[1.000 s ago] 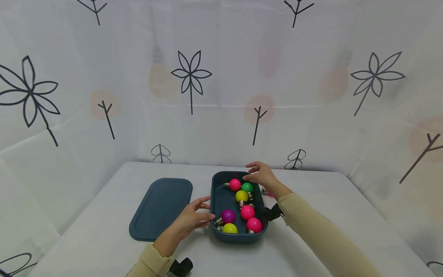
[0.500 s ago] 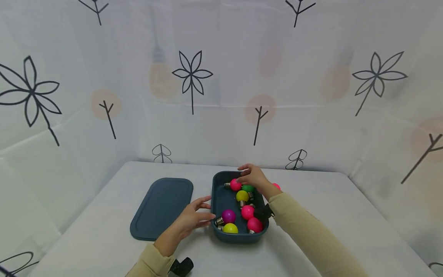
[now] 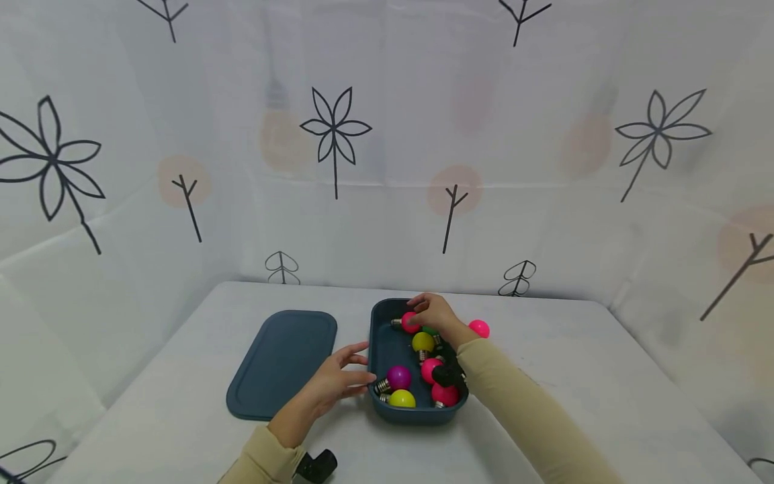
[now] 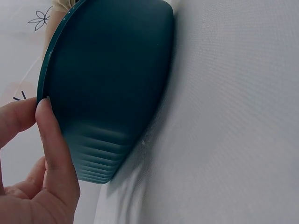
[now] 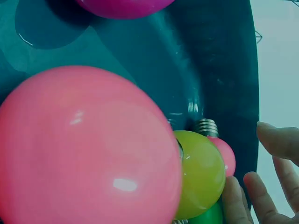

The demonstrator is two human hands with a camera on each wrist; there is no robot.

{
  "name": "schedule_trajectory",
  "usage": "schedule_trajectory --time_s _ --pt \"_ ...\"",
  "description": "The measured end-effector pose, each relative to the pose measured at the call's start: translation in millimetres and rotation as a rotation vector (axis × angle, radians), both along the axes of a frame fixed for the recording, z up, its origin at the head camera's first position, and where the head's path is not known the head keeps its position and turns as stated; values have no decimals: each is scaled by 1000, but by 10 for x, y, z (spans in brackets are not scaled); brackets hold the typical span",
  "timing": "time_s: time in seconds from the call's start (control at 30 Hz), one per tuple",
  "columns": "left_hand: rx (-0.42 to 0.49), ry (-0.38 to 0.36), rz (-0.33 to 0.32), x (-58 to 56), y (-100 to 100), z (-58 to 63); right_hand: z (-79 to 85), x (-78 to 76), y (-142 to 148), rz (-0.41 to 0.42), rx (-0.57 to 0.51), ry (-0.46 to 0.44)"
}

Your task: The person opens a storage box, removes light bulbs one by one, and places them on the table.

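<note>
A dark blue-green plastic bin (image 3: 417, 418) holds several coloured light bulbs with screw bases. My left hand (image 3: 332, 378) pinches its left rim between thumb and finger, as the left wrist view shows. Over the far end of the bin, my right hand (image 3: 438, 317) reaches in with fingers spread, beside a pink bulb (image 3: 408, 323). The green bulb (image 3: 429, 331) is partly hidden under that hand. In the right wrist view, fingertips are right at the small pink bulb (image 5: 225, 154) and a yellow bulb (image 5: 201, 175); a large pink bulb (image 5: 88, 149) fills the foreground.
Left of the bin a flat dark blue lid (image 3: 284, 366) lies on the white table (image 3: 520, 430). Another pink bulb (image 3: 480, 329) lies outside the bin, beyond the right forearm. A purple bulb (image 3: 399, 377) and a yellow one (image 3: 402, 398) sit at the bin's near end.
My right hand has moved left and slightly down, from the bin's far right rim to over the far pink bulb. The left hand and bin stay put.
</note>
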State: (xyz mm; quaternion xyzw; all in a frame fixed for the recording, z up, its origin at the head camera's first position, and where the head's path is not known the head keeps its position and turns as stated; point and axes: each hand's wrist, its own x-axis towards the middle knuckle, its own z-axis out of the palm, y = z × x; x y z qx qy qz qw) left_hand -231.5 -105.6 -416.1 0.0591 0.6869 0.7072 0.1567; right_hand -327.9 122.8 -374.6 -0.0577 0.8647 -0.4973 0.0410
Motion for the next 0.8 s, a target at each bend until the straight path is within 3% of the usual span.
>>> schedule_trajectory --time_s 0.2,0.47,0.8 --pt "-4 0 1 -13 0 -8 -34 -19 -16 28 83 -42" --pt "-9 -6 5 -12 7 1 -30 -28 -69 76 117 -74" --pt "-19 4 5 -16 4 8 -32 -8 -194 219 186 -62"
